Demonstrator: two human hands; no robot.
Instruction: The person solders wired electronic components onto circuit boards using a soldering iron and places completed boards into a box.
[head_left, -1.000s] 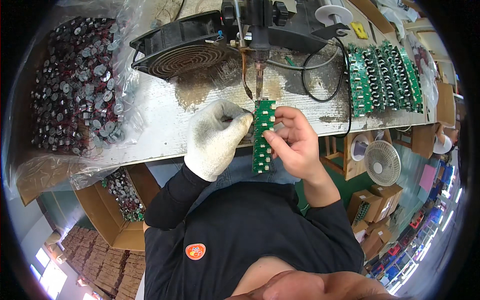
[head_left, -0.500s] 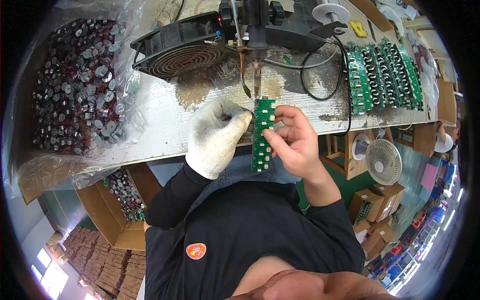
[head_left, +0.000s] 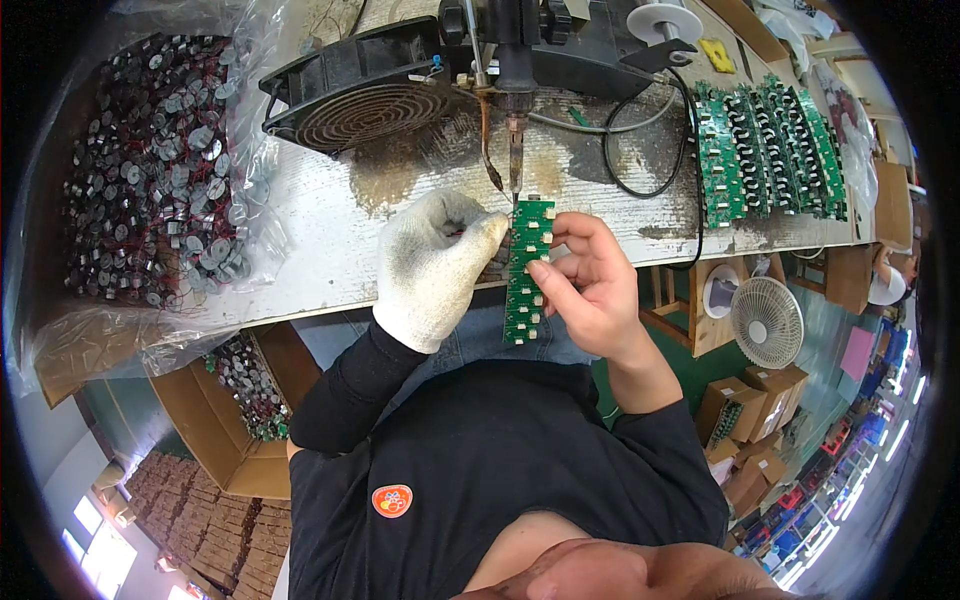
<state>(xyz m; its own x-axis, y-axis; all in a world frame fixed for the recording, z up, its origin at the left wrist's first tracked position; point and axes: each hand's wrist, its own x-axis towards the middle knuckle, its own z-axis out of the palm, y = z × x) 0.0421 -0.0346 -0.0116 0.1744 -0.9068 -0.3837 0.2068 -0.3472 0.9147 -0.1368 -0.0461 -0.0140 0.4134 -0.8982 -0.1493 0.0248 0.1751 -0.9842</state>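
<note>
Between thumb and fingers, my bare right hand [head_left: 593, 285] grips a long green circuit board [head_left: 522, 290] with a row of small white connectors. The board stands lengthwise over the table's front edge. My left hand [head_left: 435, 265], in a white knit glove, is closed in a pinch at the board's upper left edge; a bit of red shows inside its curl, but what it holds is hidden. Right above the board's top end, a soldering iron [head_left: 516, 145] points straight down from its stand. A thin curved feed tube [head_left: 486, 145] ends beside the iron's tip.
A black fan [head_left: 365, 115] lies left of the iron. Many small round metal parts with red wires [head_left: 155, 170] fill a plastic-lined box at left. Stacked circuit boards [head_left: 770, 150] stand at right, past a black cable [head_left: 607, 150]. An open carton [head_left: 225, 420] sits below the table.
The board and both hands have shifted very slightly to the right. My gloved fingertips are a little higher at the board's edge. A small red light near the fan no longer shows.
</note>
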